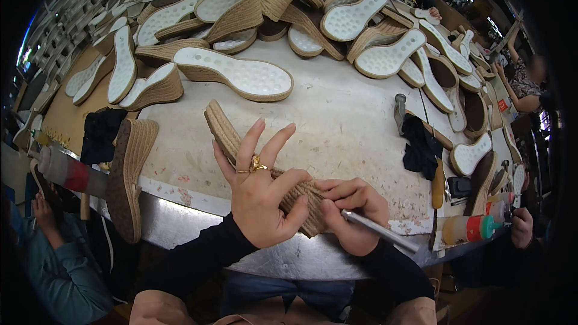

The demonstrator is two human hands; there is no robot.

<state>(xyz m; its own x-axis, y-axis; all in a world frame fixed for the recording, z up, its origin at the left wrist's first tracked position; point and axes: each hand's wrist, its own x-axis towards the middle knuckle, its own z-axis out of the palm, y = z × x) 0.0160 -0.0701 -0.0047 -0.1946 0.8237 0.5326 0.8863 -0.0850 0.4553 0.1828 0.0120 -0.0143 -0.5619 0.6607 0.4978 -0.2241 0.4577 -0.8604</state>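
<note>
The left hand (257, 201) clasps a tan, rope-wrapped wedge sole (313, 204) at the near side of the pale counter (337, 114); the right hand (355, 219) grasps a silver metal rod (382, 232), touching the sole's near end.

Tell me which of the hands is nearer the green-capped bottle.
Right. The right hand, holding a metal rod, is left of the bottle; the left hand, gripping the wedge sole, is farther left.

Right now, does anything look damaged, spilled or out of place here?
The pale table covering is stained, with reddish blotches toward its near left edge, standing out against the dull surface; I can't tell what left them. The wedge soles beyond lie in a jumbled heap.
</note>
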